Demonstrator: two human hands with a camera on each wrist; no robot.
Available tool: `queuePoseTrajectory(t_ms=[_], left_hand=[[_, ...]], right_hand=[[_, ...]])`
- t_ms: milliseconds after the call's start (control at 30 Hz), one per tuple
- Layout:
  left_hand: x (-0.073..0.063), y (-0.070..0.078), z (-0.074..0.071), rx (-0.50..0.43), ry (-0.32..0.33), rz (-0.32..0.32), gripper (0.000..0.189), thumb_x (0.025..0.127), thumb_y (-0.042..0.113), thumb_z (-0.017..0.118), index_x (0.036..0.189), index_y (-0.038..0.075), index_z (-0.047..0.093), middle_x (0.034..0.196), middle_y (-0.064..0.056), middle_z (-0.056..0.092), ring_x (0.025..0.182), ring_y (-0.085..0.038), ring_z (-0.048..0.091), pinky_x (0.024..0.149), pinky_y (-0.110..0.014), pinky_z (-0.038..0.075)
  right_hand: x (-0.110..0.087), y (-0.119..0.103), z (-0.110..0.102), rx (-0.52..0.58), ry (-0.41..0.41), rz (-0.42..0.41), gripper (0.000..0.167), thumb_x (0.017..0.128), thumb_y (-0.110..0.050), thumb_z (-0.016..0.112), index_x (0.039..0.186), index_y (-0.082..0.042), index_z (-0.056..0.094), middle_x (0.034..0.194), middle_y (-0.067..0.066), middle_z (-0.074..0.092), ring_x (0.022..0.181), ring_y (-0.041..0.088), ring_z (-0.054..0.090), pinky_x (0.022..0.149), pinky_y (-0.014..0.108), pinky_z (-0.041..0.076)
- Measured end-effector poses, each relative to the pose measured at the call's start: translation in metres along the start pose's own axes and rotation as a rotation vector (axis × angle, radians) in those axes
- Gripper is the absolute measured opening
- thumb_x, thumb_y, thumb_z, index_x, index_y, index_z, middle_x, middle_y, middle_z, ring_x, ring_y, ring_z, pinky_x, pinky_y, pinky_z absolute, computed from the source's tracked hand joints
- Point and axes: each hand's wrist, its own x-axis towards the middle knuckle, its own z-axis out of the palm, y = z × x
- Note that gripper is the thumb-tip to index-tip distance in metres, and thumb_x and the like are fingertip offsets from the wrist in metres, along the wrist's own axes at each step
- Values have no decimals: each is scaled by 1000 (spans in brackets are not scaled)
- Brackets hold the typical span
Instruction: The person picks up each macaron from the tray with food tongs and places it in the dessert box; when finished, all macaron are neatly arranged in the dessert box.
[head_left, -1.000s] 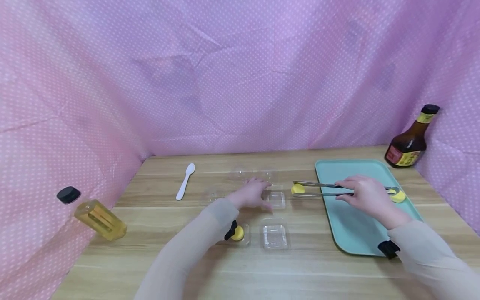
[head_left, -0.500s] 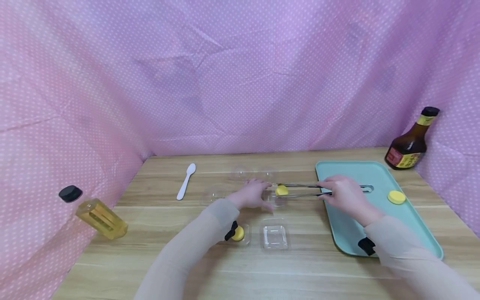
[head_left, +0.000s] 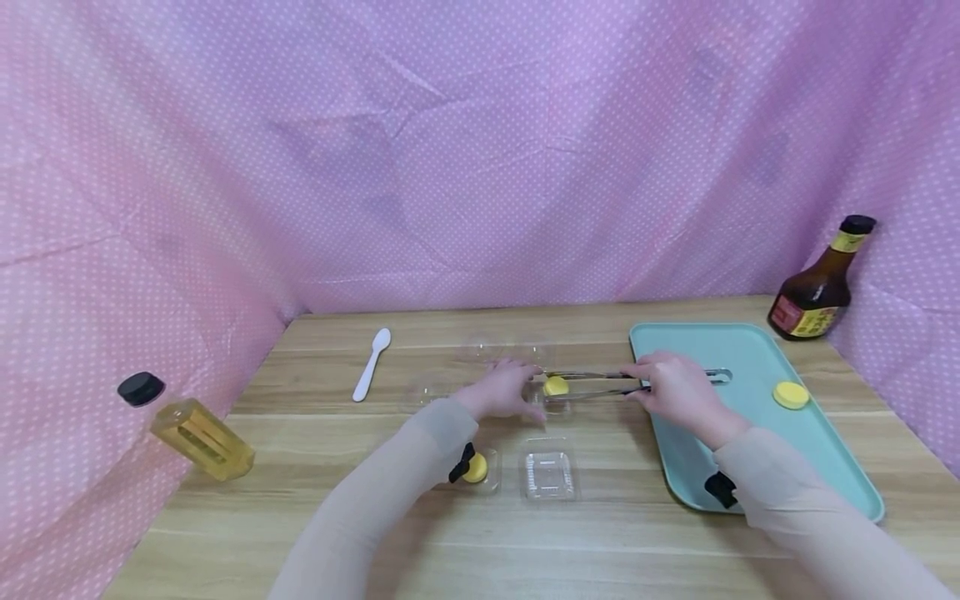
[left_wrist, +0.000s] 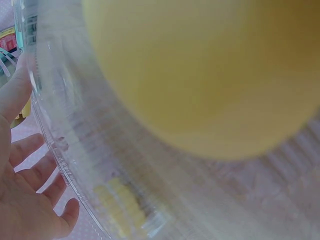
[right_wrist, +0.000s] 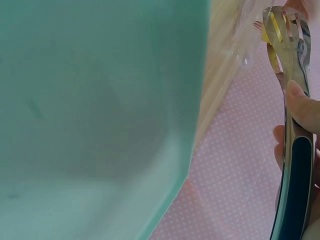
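Note:
My right hand grips a pair of metal tongs over the left part of the green tray. Between the tongs' tips is a yellow disc, over a clear plastic container. Around the left side of that container my left hand rests with thumb and fingers spread apart. In the left wrist view, this hand shows behind a nearer clear wall. Another yellow disc sits in a container under the left wrist and looms large in the left wrist view.
A third yellow disc lies on the green tray. In front stands another clear container. A white spoon lies at back left. An oil bottle stands left, a dark sauce bottle at back right.
My right hand has moved left with the tongs, carrying the yellow disc from beside the tray to over the container. My left hand has stayed in place.

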Motion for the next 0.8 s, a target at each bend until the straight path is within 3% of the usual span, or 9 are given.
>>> queuePoseTrajectory(t_ms=[467, 800], left_hand=[[0, 0, 1, -1, 2, -9, 88, 72, 47, 77, 143, 11, 40, 150, -11, 36, 141, -32, 27, 116, -57, 13], [4, -3, 4, 2, -3, -10, 88, 72, 49, 76, 144, 13, 39, 151, -9, 35, 141, -30, 26, 116, -58, 11]], right_hand=[[0, -1, 0, 27, -29, 21, 36, 66, -12, 84, 100, -4, 74, 85, 9, 71, 75, 25, 64, 60, 40, 52], [-3, 4, -2, 103, -81, 115, 44, 67, -17, 84, 108, -5, 72, 97, 14, 71, 91, 33, 65, 74, 47, 55]])
